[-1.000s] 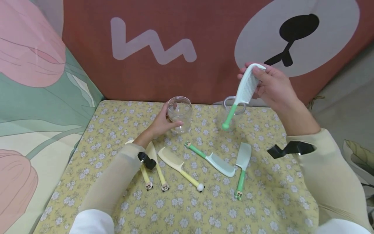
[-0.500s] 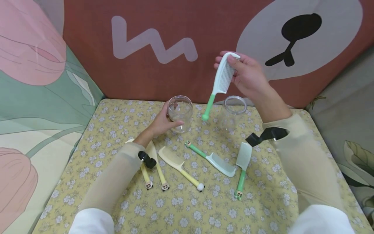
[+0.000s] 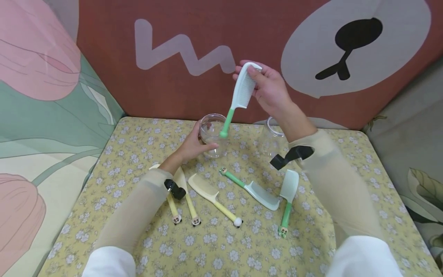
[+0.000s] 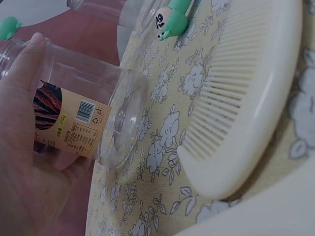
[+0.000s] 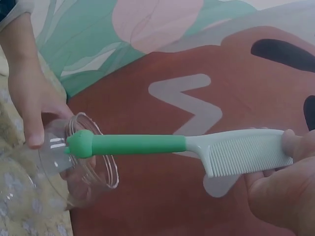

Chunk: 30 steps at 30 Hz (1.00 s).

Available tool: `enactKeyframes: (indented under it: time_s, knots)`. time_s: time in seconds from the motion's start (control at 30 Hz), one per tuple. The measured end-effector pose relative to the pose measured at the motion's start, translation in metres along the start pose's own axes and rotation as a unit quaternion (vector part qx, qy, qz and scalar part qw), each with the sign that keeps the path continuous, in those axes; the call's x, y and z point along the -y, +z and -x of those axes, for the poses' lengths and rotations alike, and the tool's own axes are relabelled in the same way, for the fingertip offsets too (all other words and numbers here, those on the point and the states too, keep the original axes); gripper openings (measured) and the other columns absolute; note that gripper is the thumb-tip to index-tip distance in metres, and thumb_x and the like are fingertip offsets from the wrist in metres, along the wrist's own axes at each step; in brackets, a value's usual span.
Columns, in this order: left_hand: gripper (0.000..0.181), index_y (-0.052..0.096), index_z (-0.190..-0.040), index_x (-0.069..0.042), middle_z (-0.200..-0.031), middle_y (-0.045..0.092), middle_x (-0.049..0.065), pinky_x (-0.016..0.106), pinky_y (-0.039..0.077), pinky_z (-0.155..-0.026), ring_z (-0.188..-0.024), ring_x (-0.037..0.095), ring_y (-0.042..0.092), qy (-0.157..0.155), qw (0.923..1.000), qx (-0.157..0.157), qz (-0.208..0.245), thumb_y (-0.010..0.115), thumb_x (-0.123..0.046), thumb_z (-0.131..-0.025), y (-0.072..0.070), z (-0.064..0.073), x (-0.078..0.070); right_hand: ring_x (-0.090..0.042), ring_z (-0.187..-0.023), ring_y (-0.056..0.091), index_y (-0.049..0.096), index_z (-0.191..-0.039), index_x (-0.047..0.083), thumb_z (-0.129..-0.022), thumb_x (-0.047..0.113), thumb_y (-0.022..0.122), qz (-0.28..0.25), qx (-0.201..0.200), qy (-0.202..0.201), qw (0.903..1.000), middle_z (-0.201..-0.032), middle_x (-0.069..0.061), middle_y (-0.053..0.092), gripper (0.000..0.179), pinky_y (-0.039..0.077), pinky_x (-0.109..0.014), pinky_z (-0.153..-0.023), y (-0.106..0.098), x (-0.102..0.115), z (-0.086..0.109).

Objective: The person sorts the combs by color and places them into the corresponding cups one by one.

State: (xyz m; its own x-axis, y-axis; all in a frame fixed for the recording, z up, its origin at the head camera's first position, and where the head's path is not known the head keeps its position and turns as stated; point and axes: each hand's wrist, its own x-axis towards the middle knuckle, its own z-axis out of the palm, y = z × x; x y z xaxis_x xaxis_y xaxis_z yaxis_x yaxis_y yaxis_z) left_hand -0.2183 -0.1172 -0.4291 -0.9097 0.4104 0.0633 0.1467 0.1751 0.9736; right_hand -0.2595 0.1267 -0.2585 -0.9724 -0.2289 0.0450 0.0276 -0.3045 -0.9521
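My right hand (image 3: 271,90) pinches a pale comb with a green handle (image 3: 245,86) by the end of its toothed part. The handle hangs down, its knob tip at the mouth of a clear jar (image 3: 214,130) in the head view; whether it is inside cannot be told. My left hand (image 3: 192,146) grips that jar round its side, and the jar stands upright on the table. A printed label (image 4: 74,120) shows on the jar in the left wrist view. Close to the left forearm lie several yellow combs (image 3: 204,187), one partly hidden by the wrist.
A second clear jar (image 3: 270,142) stands behind the right wrist, partly covered by it. Two green-handled combs (image 3: 261,195) lie on the flowered tablecloth (image 3: 214,246) at centre right. A printed brown cloth (image 3: 166,96) hangs behind the table.
The right hand has carried the green-handled comb leftward from above the second jar to the jar in the left hand. The left hand has stayed in place.
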Motion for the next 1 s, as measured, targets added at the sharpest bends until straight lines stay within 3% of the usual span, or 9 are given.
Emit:
enactKeyframes:
  time_s: [0.27,0.37,0.6,0.8,1.0]
  knots:
    - [0.102,0.009,-0.164,-0.013,-0.162,0.026,0.024,0.060,0.035,-0.113,-0.149,0.040,0.028,0.004,1.0000,-0.002,-0.008,0.079,-0.011,-0.090,-0.001,0.001,-0.005,-0.032,-0.123,0.063,0.058,-0.139,-0.002,-0.104,0.014,0.057,-0.023,0.005,-0.012,0.9996,-0.142,-0.023,0.057,0.039,0.046,-0.038,-0.107,0.013,-0.002,-0.010]
    - [0.104,0.008,-0.164,-0.014,-0.163,0.026,0.022,0.060,0.034,-0.114,-0.149,0.037,0.029,0.009,1.0000,-0.001,-0.001,0.080,-0.013,-0.089,-0.001,0.000,-0.002,-0.031,-0.122,0.064,0.058,-0.139,-0.003,-0.105,0.013,0.056,-0.025,0.002,-0.011,0.9996,-0.141,-0.022,0.059,0.038,0.046,-0.038,-0.106,0.018,-0.005,-0.014]
    - [0.099,0.011,-0.164,-0.011,-0.163,0.026,0.020,0.056,0.030,-0.118,-0.149,0.036,0.029,0.003,0.9998,-0.007,-0.018,0.078,-0.009,-0.090,0.000,0.001,-0.011,-0.029,-0.119,0.066,0.059,-0.139,-0.001,-0.104,0.013,0.057,-0.031,-0.009,-0.006,0.9995,-0.136,-0.018,0.063,0.038,0.047,-0.035,-0.106,0.024,-0.006,-0.023]
    - [0.099,0.012,-0.164,-0.011,-0.164,0.025,0.017,0.056,0.030,-0.118,-0.148,0.035,0.031,0.001,0.9995,-0.013,-0.028,0.078,-0.008,-0.090,0.002,0.000,-0.013,-0.027,-0.118,0.067,0.062,-0.137,0.001,-0.102,0.014,0.060,-0.014,-0.024,-0.003,0.9996,-0.129,-0.014,0.068,0.037,0.048,-0.036,-0.105,0.026,-0.011,-0.032]
    - [0.101,0.010,-0.164,-0.012,-0.165,0.023,0.018,0.058,0.030,-0.117,-0.148,0.039,0.030,0.003,0.9996,-0.012,-0.027,0.078,-0.007,-0.090,0.003,-0.003,-0.005,-0.025,-0.115,0.069,0.063,-0.135,0.001,-0.104,0.015,0.058,0.028,-0.024,0.001,0.9993,-0.128,-0.015,0.069,0.034,0.050,-0.037,-0.103,0.028,-0.032,-0.039]
